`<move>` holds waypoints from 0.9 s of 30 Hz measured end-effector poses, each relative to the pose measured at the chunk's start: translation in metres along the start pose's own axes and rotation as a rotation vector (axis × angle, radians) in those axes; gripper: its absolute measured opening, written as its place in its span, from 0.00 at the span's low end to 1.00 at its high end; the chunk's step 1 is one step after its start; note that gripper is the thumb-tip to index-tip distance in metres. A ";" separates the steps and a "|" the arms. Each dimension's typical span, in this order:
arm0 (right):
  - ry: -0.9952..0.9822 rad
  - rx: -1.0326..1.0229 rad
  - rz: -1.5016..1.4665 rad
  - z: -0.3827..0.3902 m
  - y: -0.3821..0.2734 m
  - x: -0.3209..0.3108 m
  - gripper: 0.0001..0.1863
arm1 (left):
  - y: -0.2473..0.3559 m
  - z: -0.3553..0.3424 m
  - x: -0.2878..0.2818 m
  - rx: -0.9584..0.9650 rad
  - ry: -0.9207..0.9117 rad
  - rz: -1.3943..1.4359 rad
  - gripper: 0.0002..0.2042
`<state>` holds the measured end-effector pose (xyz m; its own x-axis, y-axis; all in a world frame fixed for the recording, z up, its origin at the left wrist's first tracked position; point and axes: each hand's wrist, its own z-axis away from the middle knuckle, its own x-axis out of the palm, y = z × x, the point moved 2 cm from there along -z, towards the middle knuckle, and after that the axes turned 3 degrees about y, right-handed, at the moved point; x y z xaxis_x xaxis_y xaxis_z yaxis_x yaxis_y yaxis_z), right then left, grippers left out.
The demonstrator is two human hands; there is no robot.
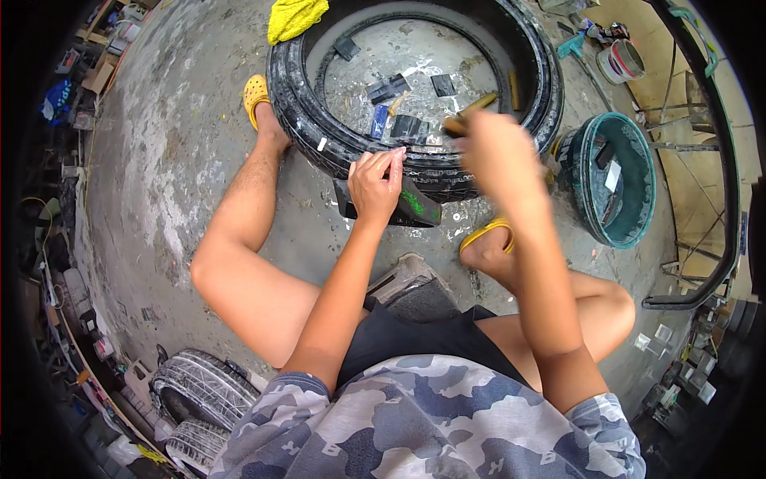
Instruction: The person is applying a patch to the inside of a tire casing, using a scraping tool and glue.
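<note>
Black tyre (pixel 297 100) looks heavy, slippery; hold its edge (pixel 553 76). Left hand's (pixel 373 184) grip is unclear; right hand (pixel 501 152) pinches a blurred tool (pixel 480 104).

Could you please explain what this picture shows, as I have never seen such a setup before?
There is no machine here, only two bare human hands. The single picture comes from a wide fisheye camera worn on the head, looking down, so straight edges bend near the rim. A large black tyre lies on the grey floor; flat dark pieces and a blue packet show within its ring. The left hand is at the tyre's near edge. The right hand, blurred, appears to hold a yellow-brown tool.
</note>
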<state>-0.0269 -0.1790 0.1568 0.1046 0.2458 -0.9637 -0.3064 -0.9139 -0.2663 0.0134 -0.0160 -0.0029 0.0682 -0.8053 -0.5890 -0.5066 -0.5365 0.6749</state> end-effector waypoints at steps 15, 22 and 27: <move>-0.438 0.866 -1.039 0.062 0.485 0.080 0.03 | -0.001 -0.001 0.001 -0.098 0.014 0.112 0.03; -0.394 0.860 -1.115 0.077 0.516 0.113 0.17 | -0.002 0.001 -0.002 0.011 -0.011 0.121 0.10; -0.151 0.588 -1.089 0.039 0.386 -0.031 0.16 | 0.002 0.001 -0.003 0.038 -0.097 0.085 0.05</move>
<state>-0.1850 -0.5272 0.0829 0.4717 0.8542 -0.2187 -0.5092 0.0614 -0.8585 0.0118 -0.0145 -0.0005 -0.0592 -0.8180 -0.5721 -0.5396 -0.4560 0.7078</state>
